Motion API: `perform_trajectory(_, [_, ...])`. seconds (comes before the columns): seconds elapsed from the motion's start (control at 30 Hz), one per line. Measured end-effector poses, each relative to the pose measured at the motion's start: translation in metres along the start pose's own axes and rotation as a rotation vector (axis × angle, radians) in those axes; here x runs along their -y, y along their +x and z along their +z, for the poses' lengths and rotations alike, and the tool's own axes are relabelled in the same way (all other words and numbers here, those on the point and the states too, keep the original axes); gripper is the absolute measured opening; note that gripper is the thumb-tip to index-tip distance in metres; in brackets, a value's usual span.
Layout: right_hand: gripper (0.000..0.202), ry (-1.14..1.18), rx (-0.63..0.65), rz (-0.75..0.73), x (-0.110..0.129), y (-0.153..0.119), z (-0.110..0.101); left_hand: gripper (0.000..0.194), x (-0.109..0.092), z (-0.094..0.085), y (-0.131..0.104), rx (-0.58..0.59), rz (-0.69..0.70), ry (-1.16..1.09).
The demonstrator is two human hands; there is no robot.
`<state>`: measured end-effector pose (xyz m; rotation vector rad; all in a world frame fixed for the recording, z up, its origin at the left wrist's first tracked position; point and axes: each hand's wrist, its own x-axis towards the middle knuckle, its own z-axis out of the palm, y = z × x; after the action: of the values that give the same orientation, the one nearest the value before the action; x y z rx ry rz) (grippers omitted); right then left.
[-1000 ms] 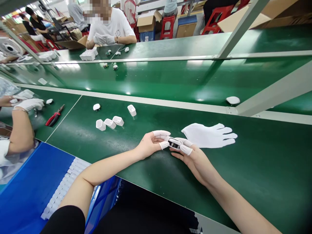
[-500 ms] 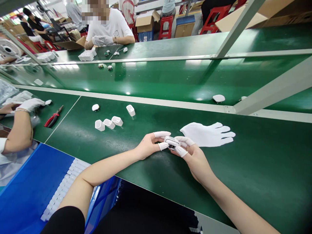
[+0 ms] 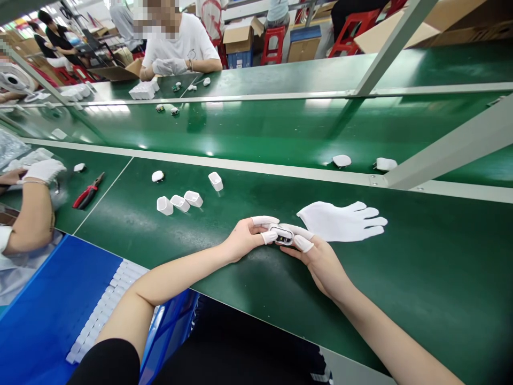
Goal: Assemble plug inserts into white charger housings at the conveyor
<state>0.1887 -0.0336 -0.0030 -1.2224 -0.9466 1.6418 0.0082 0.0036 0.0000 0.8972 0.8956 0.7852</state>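
Observation:
My left hand (image 3: pixel 244 238) and my right hand (image 3: pixel 316 256) meet over the green table (image 3: pixel 248 278), both with white finger cots on the fingertips. Together they pinch a small white charger shell (image 3: pixel 281 234) with dark parts showing in its open side. A white glove (image 3: pixel 342 221) lies flat just beyond my right hand. Several empty white shells (image 3: pixel 179 202) stand to the far left of my hands, with a rounded white cap (image 3: pixel 157 176) behind them.
Red-handled pliers (image 3: pixel 87 193) lie at the left beside a co-worker's gloved hand (image 3: pixel 42 171). A blue bin (image 3: pixel 52 310) with rows of white parts (image 3: pixel 102 310) sits by my left elbow. White parts (image 3: pixel 341 160) ride the green conveyor (image 3: pixel 256 128). A person in white (image 3: pixel 176 48) works opposite.
My hands have turned the shell slightly between the fingertips. The white parts on the conveyor have drifted left, and a second one has come into view at the right.

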Motion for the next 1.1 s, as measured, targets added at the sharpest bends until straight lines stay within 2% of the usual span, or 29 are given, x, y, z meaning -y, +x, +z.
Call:
perform_trajectory(0.23, [0.054, -0.13, 0.008, -0.031, -0.003, 0.003, 0.0, 0.052, 0.006, -0.003, 0.001, 0.024, 0.019, 0.03])
perform_trajectory(0.47, [0.044, -0.205, -0.024, -0.104, -0.003, 0.002, 0.001, 0.046, 0.007, 0.001, -0.002, 0.027, 0.045, 0.119])
perform_trajectory(0.57, [0.044, -0.223, -0.051, -0.165, -0.002, -0.003, 0.004, 0.045, 0.005, 0.004, -0.008, 0.044, 0.124, 0.191])
perform_trajectory(0.7, [0.045, -0.317, -0.052, -0.224, 0.001, -0.01, 0.005, 0.04, 0.0, 0.002, -0.011, 0.092, 0.296, 0.339])
perform_trajectory(0.77, [0.044, -0.434, -0.066, -0.334, 0.004, -0.013, 0.001, 0.044, -0.006, -0.003, -0.01, 0.142, 0.422, 0.466])
perform_trajectory(0.9, [0.043, -0.784, -0.14, -0.756, 0.009, -0.019, -0.008, 0.053, -0.017, -0.016, -0.007, 0.223, 0.682, 0.79])
perform_trajectory(1.0, [0.042, -0.923, -0.095, -1.024, 0.01, -0.024, -0.014, 0.039, -0.019, -0.02, -0.01, 0.242, 0.674, 0.903])
perform_trajectory(1.1, [0.043, -0.957, 0.03, -1.158, 0.002, -0.027, -0.023, 0.027, -0.021, -0.021, -0.018, 0.304, 0.555, 0.907])
